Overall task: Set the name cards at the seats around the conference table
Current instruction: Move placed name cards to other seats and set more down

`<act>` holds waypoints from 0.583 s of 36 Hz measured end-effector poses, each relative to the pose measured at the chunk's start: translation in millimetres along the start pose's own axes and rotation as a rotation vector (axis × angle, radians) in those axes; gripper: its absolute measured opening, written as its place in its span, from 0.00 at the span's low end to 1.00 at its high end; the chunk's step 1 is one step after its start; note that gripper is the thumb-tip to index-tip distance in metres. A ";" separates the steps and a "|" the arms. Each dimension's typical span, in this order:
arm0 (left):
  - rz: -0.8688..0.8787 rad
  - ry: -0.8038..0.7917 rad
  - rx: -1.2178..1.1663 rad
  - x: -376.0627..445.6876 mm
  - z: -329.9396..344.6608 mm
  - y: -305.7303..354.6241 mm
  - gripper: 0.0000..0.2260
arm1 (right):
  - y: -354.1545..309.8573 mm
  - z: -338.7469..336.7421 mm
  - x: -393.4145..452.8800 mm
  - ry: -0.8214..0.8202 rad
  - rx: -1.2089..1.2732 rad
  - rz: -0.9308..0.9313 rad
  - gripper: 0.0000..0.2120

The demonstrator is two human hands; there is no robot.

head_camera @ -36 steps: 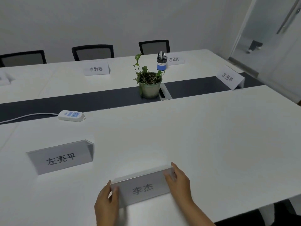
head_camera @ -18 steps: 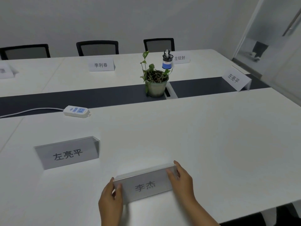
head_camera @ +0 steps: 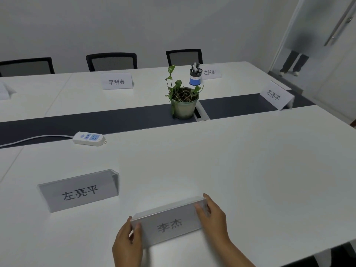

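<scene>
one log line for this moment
step: placing name card | left hand: holds left end | right hand: holds right end | card: on table, near edge

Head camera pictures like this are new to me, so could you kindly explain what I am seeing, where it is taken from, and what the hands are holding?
There is no machine here: a person wears one wide-angle camera on the head, looking forward and down, so you see their own two bare hands at the bottom. The left hand and the right hand each grip one end of a clear name card standing at the near edge of the white conference table. To its left stands a second near card. Across the table are three more readable cards: one in the middle of the far side, one behind the pen cup, and an angled one at the right end. A potted plant sits on the dark centre strip, and a white power strip lies towards the left. Black chairs line the far side.
</scene>
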State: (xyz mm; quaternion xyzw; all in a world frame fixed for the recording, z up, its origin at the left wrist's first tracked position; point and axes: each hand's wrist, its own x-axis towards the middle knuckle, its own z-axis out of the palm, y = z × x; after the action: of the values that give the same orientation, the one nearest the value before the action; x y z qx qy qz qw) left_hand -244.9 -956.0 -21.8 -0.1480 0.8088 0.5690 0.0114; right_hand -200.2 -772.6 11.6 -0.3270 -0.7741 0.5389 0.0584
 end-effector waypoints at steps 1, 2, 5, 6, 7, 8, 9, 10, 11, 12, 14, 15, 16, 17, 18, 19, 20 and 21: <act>0.000 -0.004 0.000 0.7 0.2 -0.8 0.13 | 0.0 0.3 0.0 0.004 -0.002 0.001 0.23; -0.001 -0.006 -0.002 1.3 0.4 -1.5 0.13 | 0.0 0.6 0.0 0.006 -0.005 0.002 0.23; -0.004 -0.004 -0.014 2.4 0.4 -2.2 0.13 | 0.0 1.8 0.2 0.016 -0.006 0.006 0.23; -0.002 0.000 -0.019 2.8 0.3 -1.5 0.13 | -0.1 2.0 0.5 0.020 -0.002 0.008 0.23; 0.002 0.000 -0.025 3.4 0.2 -0.4 0.13 | -0.1 2.0 0.7 0.024 0.000 0.010 0.23; 0.008 -0.005 -0.032 4.3 -0.2 0.3 0.13 | -0.1 1.8 1.0 0.025 -0.001 0.012 0.23; 0.018 -0.016 -0.043 5.5 -0.5 -0.2 0.13 | 0.0 1.5 1.2 0.027 -0.002 0.014 0.23; 0.027 -0.031 -0.059 7.5 -0.2 -1.8 0.12 | 0.1 0.7 1.4 0.030 -0.001 0.014 0.23; 0.036 -0.048 -0.076 9.4 0.6 -3.8 0.12 | 0.4 -0.4 1.8 0.035 0.003 0.015 0.22; 0.044 -0.063 -0.089 10.9 1.9 -5.5 0.12 | 0.5 -1.6 2.4 0.042 0.010 0.018 0.22; 0.052 -0.074 -0.096 12.5 6.1 -7.0 0.12 | 0.4 -5.3 3.3 0.054 0.025 0.022 0.22; 0.056 -0.072 -0.093 12.5 9.0 -6.2 0.13 | 0.4 -8.0 4.0 0.061 0.033 0.023 0.22; 0.060 -0.070 -0.085 12.3 12.2 -4.9 0.13 | 0.7 -11.0 5.2 0.069 0.039 0.024 0.22; 0.063 -0.072 -0.072 11.9 15.8 -3.2 0.13 | 1.3 -14.5 6.6 0.077 0.043 0.025 0.22; 0.066 -0.078 -0.058 11.4 19.6 -1.2 0.13 | 2.2 -18.4 8.4 0.084 0.046 0.025 0.22; 0.066 -0.086 -0.043 11.1 23.6 1.1 0.13 | 2.9 -22.7 10.6 0.091 0.049 0.025 0.22; 0.065 -0.095 -0.027 10.7 28.0 4.2 0.13 | 3.4 -27.4 13.1 0.097 0.052 0.026 0.21; 0.065 -0.106 -0.009 10.0 32.6 8.3 0.13 | 3.6 -32.7 16.3 0.103 0.056 0.027 0.21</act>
State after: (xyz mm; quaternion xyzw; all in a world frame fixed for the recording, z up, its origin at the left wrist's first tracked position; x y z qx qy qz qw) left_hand -261.5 -925.6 -27.6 -0.0915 0.8089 0.5798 0.0350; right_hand -196.8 -736.6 17.7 -0.3627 -0.7504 0.5435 0.1000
